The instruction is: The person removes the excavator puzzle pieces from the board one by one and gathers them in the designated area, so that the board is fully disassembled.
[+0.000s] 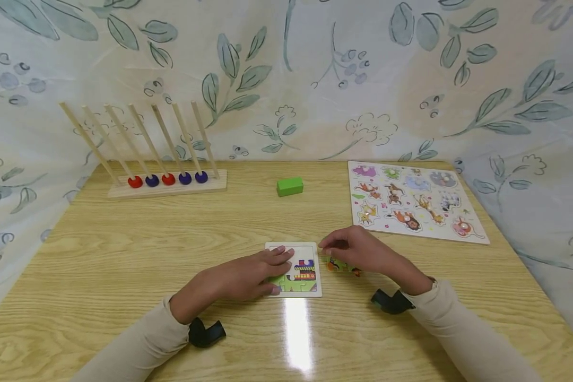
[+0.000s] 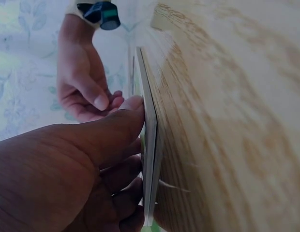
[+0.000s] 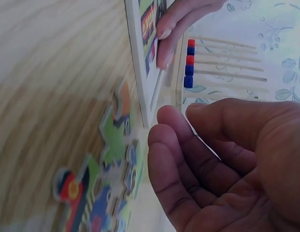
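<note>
My left hand [image 1: 245, 273] rests on a small square jigsaw tray [image 1: 320, 289], its fingers spread over the left part. Assembled pieces [image 1: 304, 275] show in the tray's lower right, with green ground and a red and blue picture; the upper part is bare white. In the left wrist view the thumb [image 2: 126, 113] touches the tray's edge. My right hand [image 1: 358, 248] hovers just right of the tray with fingers loosely bent. Nothing shows between its thumb and fingertips in the right wrist view. Loose jigsaw pieces [image 3: 113, 145] lie on the table below it, partly hidden from the head view.
A wooden peg stand [image 1: 169, 188] with red and blue beads stands at the back left. A green block [image 1: 290, 187] sits at the back middle. An animal peg puzzle board [image 1: 417, 204] lies at the back right. Patterned cloth [image 1: 286, 79] hangs behind the table.
</note>
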The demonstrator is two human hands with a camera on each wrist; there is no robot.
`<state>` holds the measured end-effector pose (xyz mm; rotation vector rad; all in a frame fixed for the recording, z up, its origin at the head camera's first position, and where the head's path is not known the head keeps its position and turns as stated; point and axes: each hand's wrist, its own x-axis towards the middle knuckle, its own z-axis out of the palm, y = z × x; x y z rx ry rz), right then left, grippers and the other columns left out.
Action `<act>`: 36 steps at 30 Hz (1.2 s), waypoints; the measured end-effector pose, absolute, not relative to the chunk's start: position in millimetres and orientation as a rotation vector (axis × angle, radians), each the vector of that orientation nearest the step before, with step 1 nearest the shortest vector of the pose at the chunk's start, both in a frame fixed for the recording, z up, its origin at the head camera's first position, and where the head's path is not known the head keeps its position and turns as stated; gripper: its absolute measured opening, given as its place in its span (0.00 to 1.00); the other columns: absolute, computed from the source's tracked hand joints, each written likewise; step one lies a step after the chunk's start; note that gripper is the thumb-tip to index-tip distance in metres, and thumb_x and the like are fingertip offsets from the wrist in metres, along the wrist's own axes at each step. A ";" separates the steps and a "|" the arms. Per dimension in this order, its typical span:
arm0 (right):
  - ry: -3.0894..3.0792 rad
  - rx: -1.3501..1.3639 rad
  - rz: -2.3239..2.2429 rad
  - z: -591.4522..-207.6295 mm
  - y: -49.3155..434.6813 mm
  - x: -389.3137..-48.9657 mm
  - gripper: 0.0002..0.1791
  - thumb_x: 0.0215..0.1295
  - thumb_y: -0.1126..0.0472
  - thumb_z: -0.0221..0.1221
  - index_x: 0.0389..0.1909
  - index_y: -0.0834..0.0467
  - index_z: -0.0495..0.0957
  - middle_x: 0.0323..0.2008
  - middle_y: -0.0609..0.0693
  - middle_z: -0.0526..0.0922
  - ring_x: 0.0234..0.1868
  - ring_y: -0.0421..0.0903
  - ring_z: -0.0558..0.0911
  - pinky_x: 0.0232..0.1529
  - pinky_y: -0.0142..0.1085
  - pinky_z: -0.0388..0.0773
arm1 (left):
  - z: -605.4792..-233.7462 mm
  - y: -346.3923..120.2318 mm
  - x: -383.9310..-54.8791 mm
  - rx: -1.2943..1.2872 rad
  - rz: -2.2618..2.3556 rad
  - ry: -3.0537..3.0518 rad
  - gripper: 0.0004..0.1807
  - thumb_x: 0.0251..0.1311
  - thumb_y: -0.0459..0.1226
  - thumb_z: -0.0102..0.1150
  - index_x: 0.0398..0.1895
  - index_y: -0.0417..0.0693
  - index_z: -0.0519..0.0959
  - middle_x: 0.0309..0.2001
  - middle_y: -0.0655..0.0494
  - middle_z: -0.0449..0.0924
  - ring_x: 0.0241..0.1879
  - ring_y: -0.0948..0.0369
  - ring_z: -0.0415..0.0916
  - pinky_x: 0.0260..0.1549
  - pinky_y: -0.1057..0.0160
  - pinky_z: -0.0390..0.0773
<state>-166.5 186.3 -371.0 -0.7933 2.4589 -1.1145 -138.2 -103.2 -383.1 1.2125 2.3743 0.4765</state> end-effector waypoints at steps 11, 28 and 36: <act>2.341 -0.830 -1.166 -372.2 163.5 -167.1 0.10 0.67 0.67 0.59 0.46 0.65 0.84 0.40 0.51 0.86 0.35 0.40 0.80 0.32 0.32 0.76 | -384.9 -105.1 -138.3 1.204 0.478 2.359 0.31 0.71 0.42 0.53 0.74 0.44 0.59 0.77 0.54 0.44 0.75 0.55 0.37 0.69 0.53 0.50; 2.317 -0.829 -1.130 -373.2 150.3 -169.2 0.10 0.68 0.68 0.57 0.47 0.64 0.83 0.40 0.49 0.86 0.37 0.39 0.80 0.36 0.32 0.77 | -384.6 -104.5 -138.8 1.223 0.492 2.347 0.31 0.72 0.42 0.52 0.74 0.42 0.59 0.77 0.52 0.42 0.75 0.54 0.36 0.69 0.53 0.49; 2.320 -0.793 -1.151 -373.3 148.7 -167.9 0.10 0.68 0.68 0.58 0.47 0.63 0.83 0.41 0.49 0.86 0.37 0.40 0.79 0.36 0.31 0.76 | -386.1 -102.7 -136.6 1.201 0.504 2.353 0.31 0.72 0.41 0.52 0.74 0.43 0.59 0.77 0.52 0.43 0.75 0.54 0.37 0.69 0.53 0.49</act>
